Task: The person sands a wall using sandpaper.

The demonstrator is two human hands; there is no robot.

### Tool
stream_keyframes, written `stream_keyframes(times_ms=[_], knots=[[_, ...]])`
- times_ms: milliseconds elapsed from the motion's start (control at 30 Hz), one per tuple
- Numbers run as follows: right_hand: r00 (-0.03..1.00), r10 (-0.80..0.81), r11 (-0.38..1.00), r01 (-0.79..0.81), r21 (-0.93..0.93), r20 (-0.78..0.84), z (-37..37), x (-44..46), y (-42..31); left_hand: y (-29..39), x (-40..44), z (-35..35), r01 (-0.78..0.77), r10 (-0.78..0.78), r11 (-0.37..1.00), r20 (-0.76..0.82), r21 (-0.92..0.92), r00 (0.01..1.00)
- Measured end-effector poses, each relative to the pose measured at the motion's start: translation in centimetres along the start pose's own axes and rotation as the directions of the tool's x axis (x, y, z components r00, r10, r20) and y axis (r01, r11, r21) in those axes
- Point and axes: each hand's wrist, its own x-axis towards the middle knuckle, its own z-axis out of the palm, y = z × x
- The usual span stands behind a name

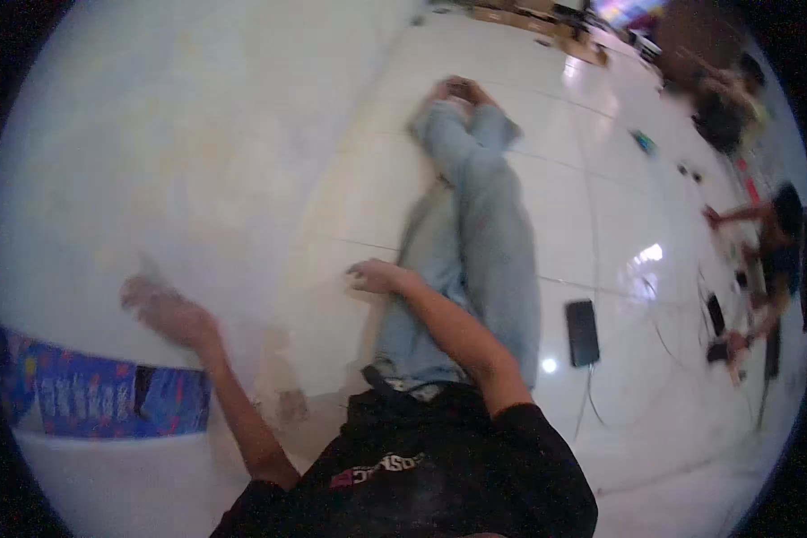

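My left hand (169, 312) is raised at the left, against the white wall (197, 134). Motion smears its fingers, and a pale blur at their tips cannot be made out. Beside my jeans (498, 242), my right hand (378, 275) hovers with its fingers curled together. Something small and pale may sit at its fingertips, too unclear to name. My legs stretch forward over the floor, feet (459, 88) close together.
A blue printed strip (90, 394) runs low on the left. On the tiled floor (565, 215) to my right lies a black rectangular device (582, 334) with a cable. Two other people (776, 238) are at the far right, among cables and small items. Boxes (502, 18) stand at the back.
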Motion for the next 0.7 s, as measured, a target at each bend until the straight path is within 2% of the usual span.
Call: stream_keyframes(times_ms=[33,67,100,133,167,200,233,267,300,333,367,467,500,567,700], knots=[[1.000,-0.014,0.996,0.015,0.093,-0.008,0.3,-0.3,0.4,0.1,0.3,-1.3,0.000,0.000,0.996,0.000,-0.085,1.000],[0.998,-0.048,0.999,0.048,0.005,-0.048,0.6,-0.2,0.8,0.6,0.6,-2.4,0.002,-0.003,0.986,-0.002,-0.168,1.000],[0.999,-0.033,0.999,0.032,0.014,0.015,-0.2,-0.2,0.5,0.2,0.6,-1.9,-0.062,0.059,0.996,-0.042,-0.065,0.997],[0.997,0.045,0.998,-0.047,0.037,0.064,-1.9,-0.9,-1.8,0.3,2.7,-1.5,0.019,-0.054,0.984,0.194,0.178,0.980],[0.994,0.081,0.993,-0.087,0.084,0.076,-1.9,-0.7,-1.7,2.4,5.3,-4.1,-0.024,-0.185,0.894,0.417,0.448,0.890],[0.994,0.074,0.993,-0.081,0.090,0.077,-1.1,0.2,-0.2,1.4,6.1,-2.8,0.002,-0.113,0.929,0.277,0.371,0.954],[0.999,-0.006,0.999,0.004,0.053,0.035,-0.5,0.4,0.8,1.4,7.7,-4.0,0.086,-0.080,0.978,0.043,-0.190,0.996],[0.999,0.049,0.997,-0.051,0.066,0.020,-1.3,-0.6,-1.2,1.5,9.2,-5.1,0.087,-0.077,0.991,0.095,-0.105,0.992],[0.999,0.042,0.998,-0.044,0.051,0.032,-1.5,-0.7,-1.6,1.8,10.0,-5.9,0.064,-0.059,0.996,0.071,-0.068,0.996],[0.998,0.045,0.998,-0.047,0.039,0.035,-1.7,-0.7,-1.8,2.0,10.5,-6.4,0.087,-0.081,0.986,0.045,-0.142,0.996],[0.998,0.026,0.999,-0.028,0.038,0.052,-1.8,-0.6,-2.1,1.8,10.2,-6.6,0.098,-0.093,0.988,0.045,-0.119,0.995],[0.986,0.147,0.984,-0.154,0.091,0.078,-2.8,-1.3,-4.4,1.8,7.2,-5.8,0.100,-0.079,0.972,0.104,-0.213,0.991],[0.987,0.141,0.985,-0.148,0.091,0.083,-2.4,-1.0,-3.9,1.8,5.0,-4.8,0.102,-0.082,0.973,0.104,-0.206,0.991],[0.995,0.080,0.995,-0.083,0.050,0.064,-1.5,-0.4,-1.9,1.8,1.2,-3.5,0.147,-0.108,0.974,0.215,-0.173,0.971],[0.996,0.058,0.998,-0.061,0.035,0.072,-1.4,-0.3,-1.2,1.7,1.1,-4.1,0.175,-0.108,0.957,0.279,-0.229,0.954]])
